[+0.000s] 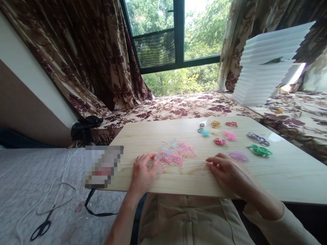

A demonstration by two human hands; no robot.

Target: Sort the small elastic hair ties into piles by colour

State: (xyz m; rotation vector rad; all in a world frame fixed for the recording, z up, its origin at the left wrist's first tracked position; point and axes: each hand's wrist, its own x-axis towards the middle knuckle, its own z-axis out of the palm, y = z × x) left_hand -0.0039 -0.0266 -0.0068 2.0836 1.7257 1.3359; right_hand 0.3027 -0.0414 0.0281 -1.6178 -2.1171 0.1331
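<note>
Beige fabric lap (173, 217) nearest. Right hand (226, 168): fingers narrow, pinching thin pink strand (205, 166). Left hand (143, 172) at tangled pink-blue strand pile (176, 154), grip unclear. Best tease singly.

bright daylight from the window (179, 37)

One head view, close above the wearer's lap (189, 217), forward and down across the table (283, 177) toward the window (180, 41).

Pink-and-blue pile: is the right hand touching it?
No, the wooden table shows between the right hand and the pink-and-blue pile, which lies by the left hand.
</note>
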